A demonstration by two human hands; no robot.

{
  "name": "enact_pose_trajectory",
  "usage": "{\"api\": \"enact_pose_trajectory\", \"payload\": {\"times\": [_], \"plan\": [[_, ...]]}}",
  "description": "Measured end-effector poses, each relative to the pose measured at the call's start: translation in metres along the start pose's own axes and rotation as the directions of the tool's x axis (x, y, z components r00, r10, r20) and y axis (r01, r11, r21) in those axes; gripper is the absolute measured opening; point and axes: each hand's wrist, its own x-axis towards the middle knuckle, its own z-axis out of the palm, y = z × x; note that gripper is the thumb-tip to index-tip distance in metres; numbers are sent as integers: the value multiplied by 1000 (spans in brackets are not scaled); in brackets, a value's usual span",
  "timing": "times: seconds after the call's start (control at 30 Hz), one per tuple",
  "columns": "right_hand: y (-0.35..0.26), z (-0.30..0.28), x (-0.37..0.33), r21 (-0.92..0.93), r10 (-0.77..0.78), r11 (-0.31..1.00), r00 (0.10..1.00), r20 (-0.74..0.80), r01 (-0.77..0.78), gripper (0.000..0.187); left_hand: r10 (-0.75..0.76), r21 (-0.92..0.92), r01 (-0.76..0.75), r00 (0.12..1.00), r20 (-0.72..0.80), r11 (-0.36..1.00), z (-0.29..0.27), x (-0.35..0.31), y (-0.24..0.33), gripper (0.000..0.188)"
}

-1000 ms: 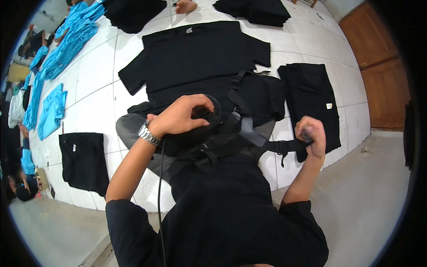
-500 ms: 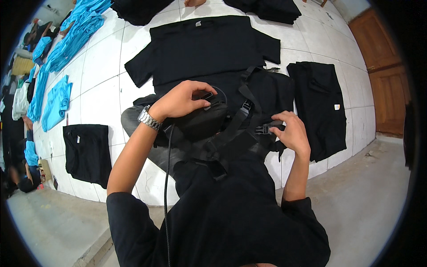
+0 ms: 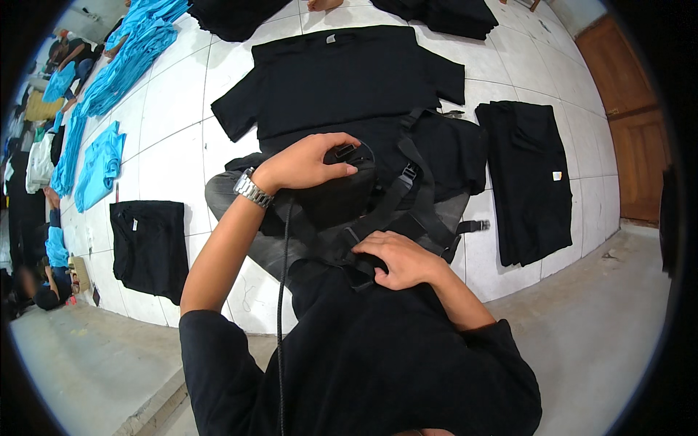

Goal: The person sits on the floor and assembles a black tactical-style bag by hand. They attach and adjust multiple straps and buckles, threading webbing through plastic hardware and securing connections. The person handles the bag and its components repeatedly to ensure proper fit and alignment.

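Note:
A small black pouch (image 3: 338, 196) rests on my lap, a black cord (image 3: 282, 320) running down from beside it. My left hand (image 3: 309, 163), with a metal watch at the wrist, curls over the pouch's top, thumb and fingers around a small dark piece there. My right hand (image 3: 400, 259) is closed at my waist on a black strap (image 3: 356, 272), its fingertips partly lost against dark cloth. Other black webbing with a buckle (image 3: 408, 174) crosses my lap. A loose buckle end (image 3: 476, 226) sticks out to the right. Ahead lies a black T-shirt (image 3: 345, 80), spread out.
Folded black garments lie on the white tiles at the left (image 3: 149, 251) and right (image 3: 527, 182). Black piles (image 3: 443, 16) stand at the far side. Blue clothing (image 3: 102, 167) lines the left, where other people (image 3: 73, 51) sit. A wooden door (image 3: 632, 123) is at the right.
My right hand has let go of the buckle at the right and moved left to the strap at my waist. My left hand stays on the pouch.

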Motion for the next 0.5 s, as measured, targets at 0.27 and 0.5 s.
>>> {"api": "enact_pose_trajectory", "payload": {"times": [0.27,0.5], "plan": [[-18,-16,-2,437,152,887,988,31,-151,30,18,19,-18,1000,12,1000,1,2,0,50],[-27,-23,-14,254,144,960,987,-72,-122,35,26,-13,-26,1000,16,1000,3,5,0,47]]}}
